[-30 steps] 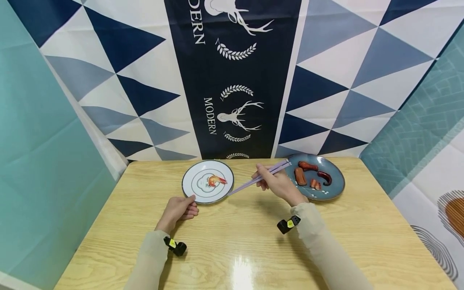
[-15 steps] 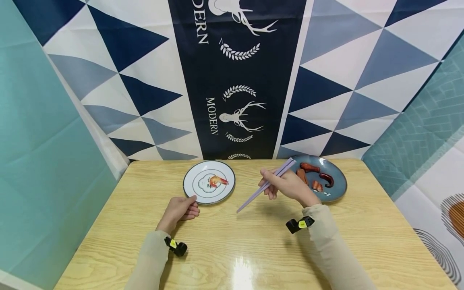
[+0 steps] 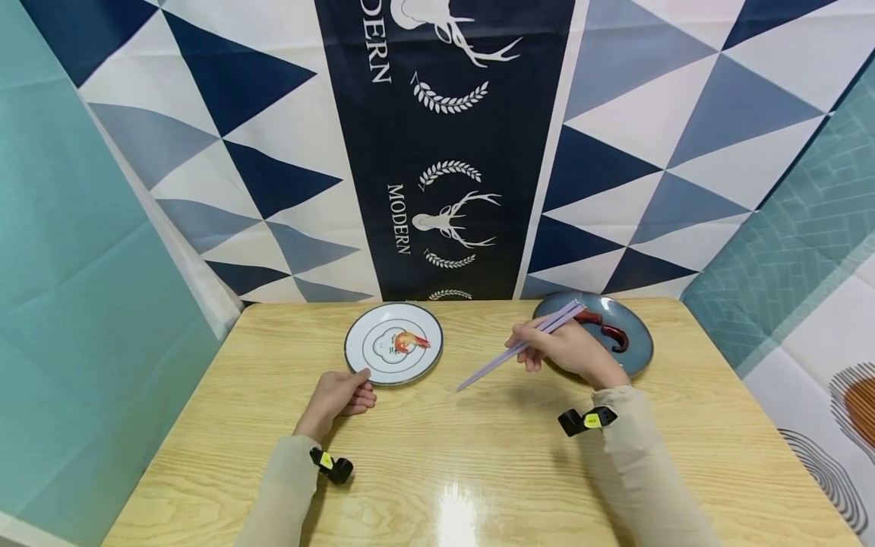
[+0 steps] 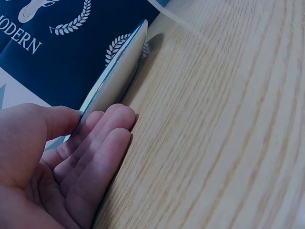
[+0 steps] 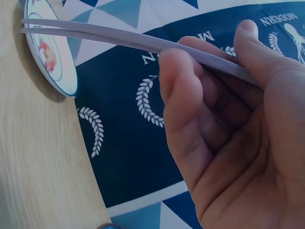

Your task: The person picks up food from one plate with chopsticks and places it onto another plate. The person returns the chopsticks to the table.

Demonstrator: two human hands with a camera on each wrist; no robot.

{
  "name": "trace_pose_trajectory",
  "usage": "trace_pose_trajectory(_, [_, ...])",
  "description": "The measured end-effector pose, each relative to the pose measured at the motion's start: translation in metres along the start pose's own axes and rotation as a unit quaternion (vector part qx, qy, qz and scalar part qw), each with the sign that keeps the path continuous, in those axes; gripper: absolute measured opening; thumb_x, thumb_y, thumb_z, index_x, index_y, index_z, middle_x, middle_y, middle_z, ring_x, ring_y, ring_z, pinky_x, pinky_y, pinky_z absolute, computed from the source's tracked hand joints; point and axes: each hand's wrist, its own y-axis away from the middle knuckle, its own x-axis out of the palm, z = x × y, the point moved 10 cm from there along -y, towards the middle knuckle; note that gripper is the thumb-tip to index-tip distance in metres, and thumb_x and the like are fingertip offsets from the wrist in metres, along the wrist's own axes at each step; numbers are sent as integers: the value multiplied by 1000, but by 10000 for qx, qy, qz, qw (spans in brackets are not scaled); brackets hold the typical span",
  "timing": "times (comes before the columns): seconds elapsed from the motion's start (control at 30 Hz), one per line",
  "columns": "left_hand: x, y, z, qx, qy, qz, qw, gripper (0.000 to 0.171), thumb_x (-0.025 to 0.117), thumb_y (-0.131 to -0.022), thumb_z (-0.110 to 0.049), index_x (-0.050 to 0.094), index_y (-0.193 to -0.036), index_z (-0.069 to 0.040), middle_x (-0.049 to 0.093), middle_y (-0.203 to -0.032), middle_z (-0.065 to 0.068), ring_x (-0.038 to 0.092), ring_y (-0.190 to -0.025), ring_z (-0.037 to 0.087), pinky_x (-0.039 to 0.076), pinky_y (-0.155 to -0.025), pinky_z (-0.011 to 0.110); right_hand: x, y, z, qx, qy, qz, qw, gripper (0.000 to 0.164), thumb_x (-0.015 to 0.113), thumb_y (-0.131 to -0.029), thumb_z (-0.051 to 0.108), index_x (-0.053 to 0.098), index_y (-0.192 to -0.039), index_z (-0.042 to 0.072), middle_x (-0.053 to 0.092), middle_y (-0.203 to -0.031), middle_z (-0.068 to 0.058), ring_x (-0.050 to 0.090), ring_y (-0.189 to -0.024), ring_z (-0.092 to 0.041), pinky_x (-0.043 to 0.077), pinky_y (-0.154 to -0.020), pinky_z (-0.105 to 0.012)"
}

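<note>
My left hand (image 3: pixel 344 393) pinches the near-left rim of a white plate (image 3: pixel 358 355), thumb on top and fingers beneath, as the left wrist view shows. On that plate lies a shrimp (image 3: pixel 413 342). A pair of lilac chopsticks (image 3: pixel 488 367) is held in my right hand (image 3: pixel 570 351), tips pointing down and left, between the two plates. The right wrist view shows the chopsticks (image 5: pixel 95 37) almost together, with nothing between their tips. Behind the right hand is a blue-grey plate (image 3: pixel 637 351) with a dark red curled food piece (image 3: pixel 617 337); other pieces are partly or wholly hidden by the hand.
Both plates stand near the back edge of the light wooden table (image 3: pixel 410 471). A patterned cloth (image 3: pixel 451 152) hangs right behind it, and a teal cloth (image 3: pixel 82 304) hangs on the left. Both wrists carry small black cameras.
My right hand has moved right with the chopsticks, from beside the white plate to in front of the blue-grey plate, covering more of its food. The left hand keeps its hold on the white plate.
</note>
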Motion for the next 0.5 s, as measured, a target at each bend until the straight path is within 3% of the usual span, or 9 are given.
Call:
trace_pose_trajectory(0.23, [0,0,1,56,27,30,10000,39,63,-103,-36,73,-94,1,75,-78,9,72,-64,12,64,-63,25,-21,12,-5,-85,266,-361,9990,40,51,-110,34,77,-95,8,66,-72,-16,59,-60,-18,54,-55,-31])
trace_pose_trajectory(0.5, [0,-1,2,33,22,21,10000,39,63,-103,-36,74,-93,0,76,-78,8,72,-63,12,64,-62,25,-41,27,-12,-197,171,-535,9982,40,48,-111,28,75,-92,5,62,-68,-8,54,-57,-20,50,-52,-35])
